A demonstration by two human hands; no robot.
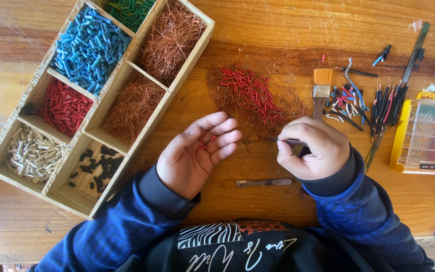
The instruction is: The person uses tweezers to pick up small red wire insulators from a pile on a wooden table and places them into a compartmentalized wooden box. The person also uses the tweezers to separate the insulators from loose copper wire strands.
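My left hand (197, 151) lies palm up on the wooden table, fingers apart, with a few small red insulation bits (203, 144) resting in the palm. My right hand (310, 148) pinches a pair of thin dark tweezers (278, 140) whose tip points left toward the left hand. Just beyond both hands lies a loose pile of red sleeve pieces (250, 93) mixed with fine copper strands (293, 103).
A wooden divided tray (129, 65) at the left holds blue, green, red, cream and black sleeve pieces and copper wire in separate compartments. A small brush (321, 85), cut wires (358, 100), a yellow tool case (424, 136) and a flat wooden-handled tool (258, 183) lie around.
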